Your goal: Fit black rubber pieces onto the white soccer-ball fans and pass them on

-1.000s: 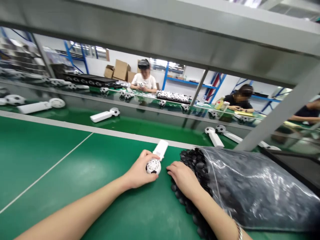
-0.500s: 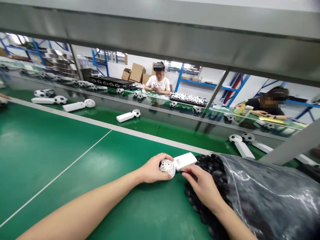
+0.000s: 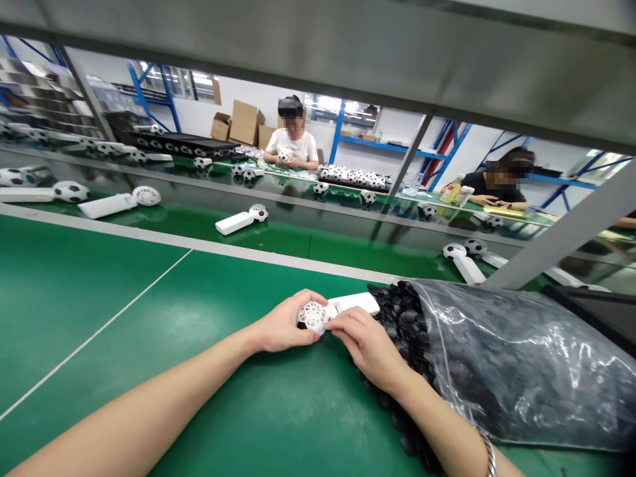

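Observation:
My left hand grips the round, football-patterned head of a white handheld fan, with its openwork grille facing up. The fan's white handle points right, toward a heap of small black pieces spilling from a clear plastic bag. My right hand has thumb and fingertips pinched together at the edge of the fan head, beside the neck. Whatever lies between those fingertips is too small to make out.
Beyond the green table's pale edge strip, more fans lie on a green belt, one near the middle. A slanted metal post stands at right. Two people sit across the line, one in a white shirt.
My right hand has moved left, from beside the fan's handle to the edge of its round head. The camera view has shifted, so the background sits higher and further left.

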`<state>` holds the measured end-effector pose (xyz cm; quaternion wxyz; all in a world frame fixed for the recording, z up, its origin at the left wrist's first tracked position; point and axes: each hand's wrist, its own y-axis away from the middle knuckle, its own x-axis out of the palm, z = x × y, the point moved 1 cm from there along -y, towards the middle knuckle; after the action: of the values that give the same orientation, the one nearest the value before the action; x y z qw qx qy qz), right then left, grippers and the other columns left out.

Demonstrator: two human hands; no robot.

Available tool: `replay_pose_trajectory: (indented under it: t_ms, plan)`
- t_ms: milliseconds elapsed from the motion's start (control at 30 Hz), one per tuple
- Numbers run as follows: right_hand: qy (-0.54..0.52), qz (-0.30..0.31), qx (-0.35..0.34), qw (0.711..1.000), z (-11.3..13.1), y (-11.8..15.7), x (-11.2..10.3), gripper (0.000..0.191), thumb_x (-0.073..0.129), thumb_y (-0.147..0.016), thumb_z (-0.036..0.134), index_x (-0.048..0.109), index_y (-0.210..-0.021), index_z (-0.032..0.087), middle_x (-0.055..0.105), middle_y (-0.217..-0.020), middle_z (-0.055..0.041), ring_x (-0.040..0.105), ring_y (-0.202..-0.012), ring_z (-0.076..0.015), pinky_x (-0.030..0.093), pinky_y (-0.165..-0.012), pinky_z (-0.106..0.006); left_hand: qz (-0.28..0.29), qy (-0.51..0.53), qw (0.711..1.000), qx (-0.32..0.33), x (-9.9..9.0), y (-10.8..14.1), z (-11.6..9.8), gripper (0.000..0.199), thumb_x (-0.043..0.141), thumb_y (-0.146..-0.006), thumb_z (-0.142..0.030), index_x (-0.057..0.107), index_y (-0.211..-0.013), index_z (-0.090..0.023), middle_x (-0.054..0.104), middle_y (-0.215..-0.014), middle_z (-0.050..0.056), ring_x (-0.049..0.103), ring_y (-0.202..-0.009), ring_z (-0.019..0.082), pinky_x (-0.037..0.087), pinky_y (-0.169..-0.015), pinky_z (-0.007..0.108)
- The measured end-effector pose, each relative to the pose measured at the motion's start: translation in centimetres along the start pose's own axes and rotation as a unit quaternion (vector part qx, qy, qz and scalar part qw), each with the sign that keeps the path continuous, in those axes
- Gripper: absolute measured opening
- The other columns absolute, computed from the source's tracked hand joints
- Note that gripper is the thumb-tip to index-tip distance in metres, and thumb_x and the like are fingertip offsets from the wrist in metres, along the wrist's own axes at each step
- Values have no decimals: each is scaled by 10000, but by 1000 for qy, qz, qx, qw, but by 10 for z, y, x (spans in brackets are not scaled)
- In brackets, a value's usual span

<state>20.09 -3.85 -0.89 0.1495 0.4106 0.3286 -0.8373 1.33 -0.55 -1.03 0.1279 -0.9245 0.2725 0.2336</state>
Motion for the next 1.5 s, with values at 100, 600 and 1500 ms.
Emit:
replay_pose_trajectory:
  t_ms: [100,600,1500]
  plan:
    - [20,12,-28,999,0,-2,2,202,452,-853,136,591,-975,215,600,-902,-48,504,-855,-176,433,-744,-315,1,-6,1000,3,-1,-1,0,458,584,-646,-192,461,-1086,-222,509,-1031,13,507,-903,181,421,-768,286]
    - [-104,7,103,989,-12,-22,6,105,623,-735,199,519,-719,197,559,-694,25,507,-656,-118,411,-623,-237,-71,-14,997,10,12,-2,-1,355,596,-617,-179,491,-956,-202,509,-926,3,494,-825,171,409,-725,289]
    - [80,-131,69,986,17,-21,-9,750,500,-821,300,44,-1397,151,108,-1450,-137,158,-1315,-291,328,-1012,-451,-505,40,862,18,0,-147,-65,381,478,-805,-304,364,-1165,-253,231,-1328,98,180,-1290,226,185,-1040,407]
